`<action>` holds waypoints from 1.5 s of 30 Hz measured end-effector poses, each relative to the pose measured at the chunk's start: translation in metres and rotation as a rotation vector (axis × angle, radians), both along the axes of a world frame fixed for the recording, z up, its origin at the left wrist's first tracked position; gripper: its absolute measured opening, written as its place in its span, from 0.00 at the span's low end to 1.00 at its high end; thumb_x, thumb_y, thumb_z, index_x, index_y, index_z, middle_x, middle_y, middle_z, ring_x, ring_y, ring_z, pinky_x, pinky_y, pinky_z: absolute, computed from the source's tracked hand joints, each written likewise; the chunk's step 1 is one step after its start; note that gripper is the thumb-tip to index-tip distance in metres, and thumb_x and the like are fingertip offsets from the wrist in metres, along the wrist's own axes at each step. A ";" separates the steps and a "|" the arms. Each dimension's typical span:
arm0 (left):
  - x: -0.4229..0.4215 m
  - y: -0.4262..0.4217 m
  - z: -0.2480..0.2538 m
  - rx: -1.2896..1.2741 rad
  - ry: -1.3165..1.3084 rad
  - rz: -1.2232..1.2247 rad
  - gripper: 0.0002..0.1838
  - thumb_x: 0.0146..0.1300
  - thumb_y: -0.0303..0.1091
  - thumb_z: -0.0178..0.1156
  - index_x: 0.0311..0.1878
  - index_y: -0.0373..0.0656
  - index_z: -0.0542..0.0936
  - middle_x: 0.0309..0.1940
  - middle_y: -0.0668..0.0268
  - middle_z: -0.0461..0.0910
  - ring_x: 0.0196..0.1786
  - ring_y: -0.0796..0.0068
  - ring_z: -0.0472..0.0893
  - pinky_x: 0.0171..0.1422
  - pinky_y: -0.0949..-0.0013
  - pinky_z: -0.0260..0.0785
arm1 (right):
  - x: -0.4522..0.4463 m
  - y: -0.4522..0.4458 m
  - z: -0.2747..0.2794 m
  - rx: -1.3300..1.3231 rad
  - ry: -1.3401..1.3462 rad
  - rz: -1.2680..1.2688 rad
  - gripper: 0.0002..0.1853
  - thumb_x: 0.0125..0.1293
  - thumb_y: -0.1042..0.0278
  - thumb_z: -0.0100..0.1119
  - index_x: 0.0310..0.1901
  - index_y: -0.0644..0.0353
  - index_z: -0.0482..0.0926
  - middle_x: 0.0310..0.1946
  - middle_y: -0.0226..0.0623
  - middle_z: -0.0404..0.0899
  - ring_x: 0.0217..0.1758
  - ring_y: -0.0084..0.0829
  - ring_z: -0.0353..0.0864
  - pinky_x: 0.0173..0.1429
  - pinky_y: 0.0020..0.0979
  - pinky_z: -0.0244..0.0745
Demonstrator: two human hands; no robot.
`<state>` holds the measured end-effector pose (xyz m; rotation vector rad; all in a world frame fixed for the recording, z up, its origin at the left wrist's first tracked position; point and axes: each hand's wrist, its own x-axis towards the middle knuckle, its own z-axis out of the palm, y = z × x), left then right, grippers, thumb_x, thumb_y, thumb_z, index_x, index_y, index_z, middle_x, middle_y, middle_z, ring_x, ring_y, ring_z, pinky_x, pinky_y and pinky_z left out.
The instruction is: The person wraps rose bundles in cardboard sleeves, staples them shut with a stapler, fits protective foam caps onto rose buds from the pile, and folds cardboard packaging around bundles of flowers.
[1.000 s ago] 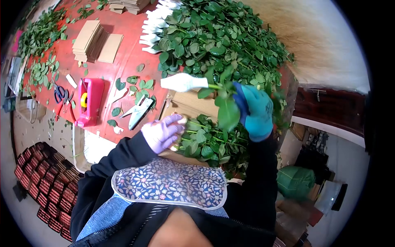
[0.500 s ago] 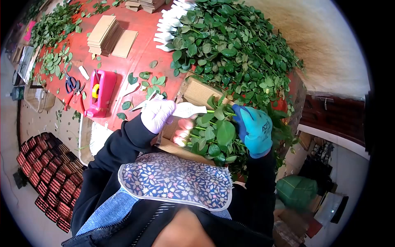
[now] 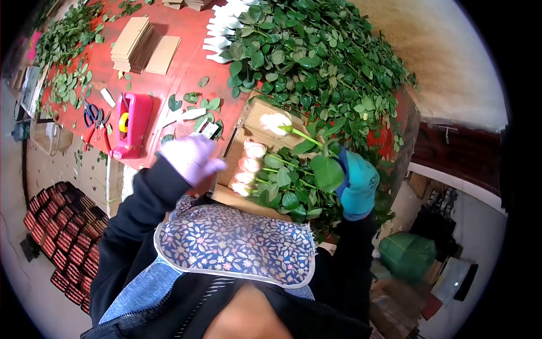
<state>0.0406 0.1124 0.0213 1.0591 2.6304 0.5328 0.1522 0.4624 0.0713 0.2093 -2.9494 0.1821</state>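
Note:
My right hand [image 3: 360,183], in a teal and blue glove, is closed around the stem of a pale rose [image 3: 275,122]. Its bare bloom points left, above a corrugated cardboard tray [image 3: 240,148]. Several pink-cream roses [image 3: 249,164] lie in that tray in a column, their leafy stems running right. My left hand [image 3: 192,161], in a pale lilac glove, is smeared by motion left of the tray, apart from the rose. Whether it holds anything cannot be made out.
A large pile of leafy stems [image 3: 322,68] with white-netted heads [image 3: 217,42] lies at the back. On the red table [image 3: 186,25] are a pink tape dispenser [image 3: 132,127], scissors [image 3: 92,113], red-handled pruners [image 3: 101,131] and stacked cardboard pieces [image 3: 135,48]. Black crates [image 3: 68,237] stand lower left.
The white net sleeve has come off the rose held in my right hand, leaving its bloom bare. My left hand has moved left, away from the bloom.

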 end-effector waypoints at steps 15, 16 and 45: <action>0.044 0.063 -0.034 0.121 -0.435 -0.089 0.14 0.70 0.36 0.52 0.56 0.44 0.74 0.46 0.55 0.79 0.37 0.65 0.84 0.36 0.66 0.78 | 0.025 -0.024 -0.056 0.132 -0.275 0.047 0.26 0.49 0.70 0.61 0.54 0.57 0.78 0.32 0.38 0.78 0.29 0.43 0.79 0.33 0.41 0.74; 0.044 0.062 -0.035 0.095 -0.440 -0.086 0.13 0.71 0.36 0.52 0.55 0.44 0.75 0.45 0.55 0.79 0.37 0.65 0.84 0.36 0.66 0.77 | 0.027 -0.022 -0.058 0.136 -0.276 0.050 0.26 0.49 0.70 0.61 0.54 0.57 0.78 0.32 0.38 0.78 0.29 0.43 0.79 0.33 0.41 0.74; 0.047 0.078 -0.044 0.378 -0.497 0.128 0.17 0.69 0.36 0.54 0.60 0.46 0.71 0.23 0.64 0.78 0.24 0.64 0.80 0.27 0.64 0.72 | 0.045 0.017 -0.040 0.154 -0.367 -0.028 0.08 0.55 0.66 0.61 0.38 0.53 0.79 0.29 0.36 0.78 0.35 0.42 0.78 0.44 0.41 0.69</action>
